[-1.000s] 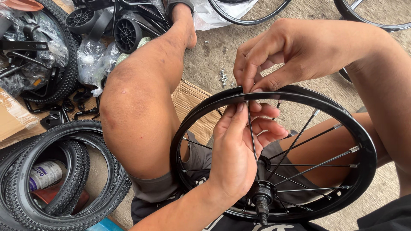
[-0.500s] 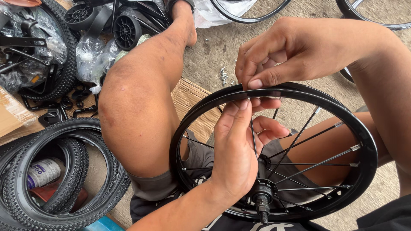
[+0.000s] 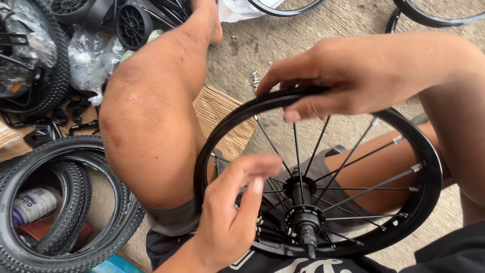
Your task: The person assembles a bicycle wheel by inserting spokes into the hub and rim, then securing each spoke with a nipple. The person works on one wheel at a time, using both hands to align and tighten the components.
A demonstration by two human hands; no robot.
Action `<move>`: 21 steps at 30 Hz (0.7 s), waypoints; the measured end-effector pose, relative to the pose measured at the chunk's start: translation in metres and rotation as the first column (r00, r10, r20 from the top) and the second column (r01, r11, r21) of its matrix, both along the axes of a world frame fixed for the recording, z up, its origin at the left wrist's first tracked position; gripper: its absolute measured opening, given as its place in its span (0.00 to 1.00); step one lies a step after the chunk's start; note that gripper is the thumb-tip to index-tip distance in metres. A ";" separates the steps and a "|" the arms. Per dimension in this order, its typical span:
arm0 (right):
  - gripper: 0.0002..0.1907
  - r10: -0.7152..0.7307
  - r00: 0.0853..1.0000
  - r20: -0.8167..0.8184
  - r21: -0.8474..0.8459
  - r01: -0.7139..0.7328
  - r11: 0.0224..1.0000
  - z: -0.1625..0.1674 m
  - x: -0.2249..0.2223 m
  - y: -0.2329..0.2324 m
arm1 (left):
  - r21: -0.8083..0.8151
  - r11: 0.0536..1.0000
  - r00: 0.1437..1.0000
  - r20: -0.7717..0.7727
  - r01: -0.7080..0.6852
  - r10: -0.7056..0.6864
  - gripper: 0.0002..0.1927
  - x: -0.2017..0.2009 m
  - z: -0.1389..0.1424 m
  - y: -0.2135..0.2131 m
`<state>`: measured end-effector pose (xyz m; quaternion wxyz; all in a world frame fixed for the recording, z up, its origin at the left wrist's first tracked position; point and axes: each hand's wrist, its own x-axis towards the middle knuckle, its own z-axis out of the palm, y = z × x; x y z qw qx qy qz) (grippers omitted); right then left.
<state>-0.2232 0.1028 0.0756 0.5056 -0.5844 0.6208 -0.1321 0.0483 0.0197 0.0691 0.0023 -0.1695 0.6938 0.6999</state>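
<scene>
A small black bicycle wheel with thin metal spokes and a black hub rests across my lap. My right hand grips the top of the rim, fingers curled over it. My left hand hovers at the wheel's left side, in front of the rim, fingers together and pointing up toward the spokes; it seems to hold nothing. My bent left knee rises just left of the wheel.
Black knobby tyres lie stacked at lower left, with a white bottle inside. Plastic-wrapped parts and black wheels crowd the upper left. Cardboard lies on the concrete floor, and small screws are scattered beyond it. More rims lie at the top.
My left hand has pulled back from the spokes, down and to the left. My right hand shifted from pinching near a spoke to gripping the rim's top. The wheel looms closer.
</scene>
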 end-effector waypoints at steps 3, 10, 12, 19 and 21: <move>0.27 -0.092 0.990 -0.103 0.146 0.107 0.983 0.009 0.009 -0.008 | -0.253 0.946 0.967 -0.095 0.205 -0.235 0.18 0.013 -0.012 -0.005; 0.30 -0.276 0.961 -0.013 0.099 0.276 0.956 0.003 0.025 -0.006 | -0.457 0.829 0.868 -0.207 0.323 -0.452 0.13 0.013 -0.030 -0.017; 0.28 -0.328 0.943 0.053 0.085 0.323 0.943 -0.011 0.026 0.001 | -0.453 0.832 0.851 -0.247 0.321 -0.463 0.13 0.014 -0.030 -0.020; 0.27 -0.432 0.881 0.193 0.111 0.418 0.902 -0.040 0.028 0.034 | -0.487 0.735 0.764 -0.189 0.473 -0.617 0.11 0.015 -0.021 -0.041; 0.26 -0.534 0.798 0.277 0.039 0.546 0.837 -0.038 0.043 0.045 | -0.531 0.662 0.711 -0.148 0.529 -0.687 0.08 0.013 -0.015 -0.050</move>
